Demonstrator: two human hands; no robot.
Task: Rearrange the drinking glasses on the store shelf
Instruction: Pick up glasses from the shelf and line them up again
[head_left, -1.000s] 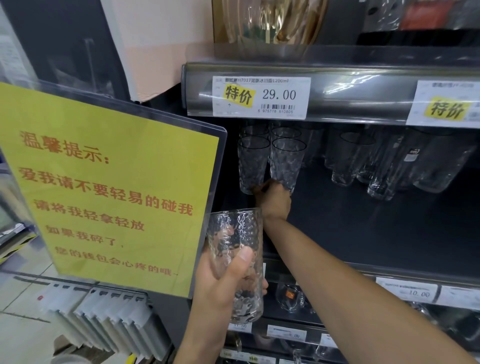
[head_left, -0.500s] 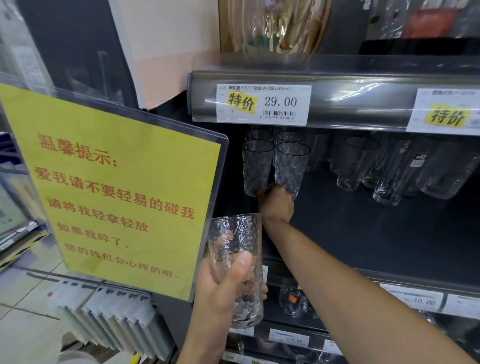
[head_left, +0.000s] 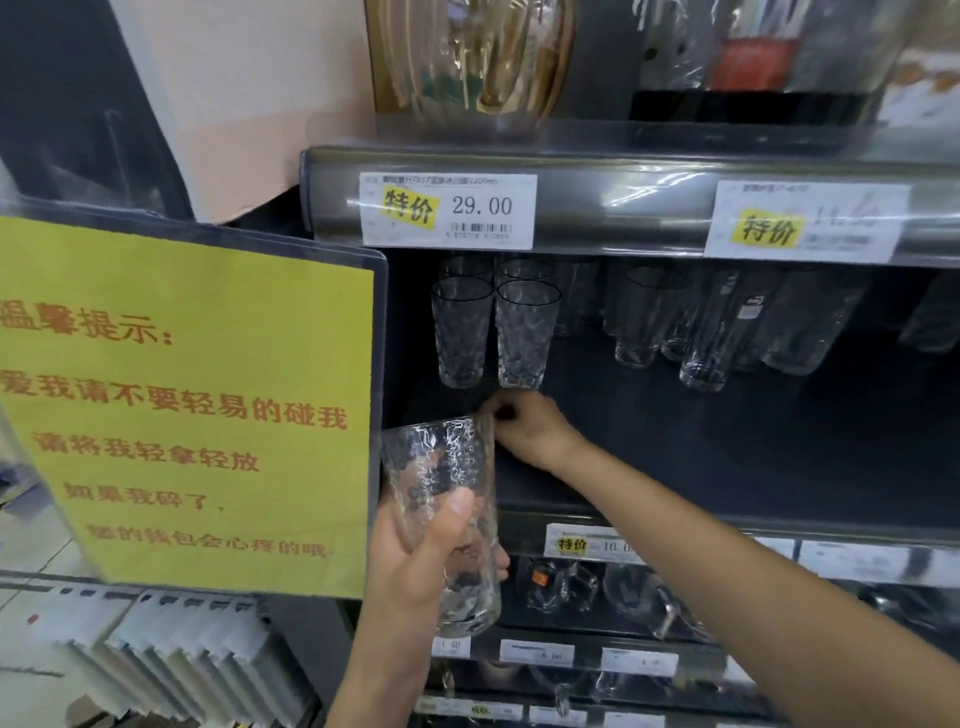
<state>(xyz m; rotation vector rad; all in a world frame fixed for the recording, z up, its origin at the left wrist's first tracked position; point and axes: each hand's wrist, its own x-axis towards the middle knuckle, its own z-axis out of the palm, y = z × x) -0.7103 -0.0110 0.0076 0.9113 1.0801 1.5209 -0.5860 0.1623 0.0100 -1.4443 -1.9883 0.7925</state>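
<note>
At the shelf's left end: two patterned glasses, a left one (head_left: 461, 338) and a right one (head_left: 524, 338), stand side by side with more rows behind them, set back from the front edge of the shelf (head_left: 727, 441).
Left hand (head_left: 415, 566): I see it wrapped round a third glass, thumb across the near side and fingers behind.
Held glass (head_left: 441, 514): upright with a slight tilt, off the shelf, below and in front of the standing pair.
Right hand (head_left: 524, 426): over the shelf just in front of the right one's base, not touching it. The fingers are curled and I see nothing in them, but the tips sit behind the held glass's rim, so I cannot tell for sure.
Step in hand: I judge the pair is squared up and the held glass goes in next.
How I'd do it: lift it over the front edge, set it down base flat in front of the rows, then let go slowly. Glass on glass chips easily.
Watch for: the yellow sign (head_left: 182, 405) close on the left.
Since half a second ago: the right hand touched both bases then; it has since drawn back. The left hand's hold is unchanged.
</note>
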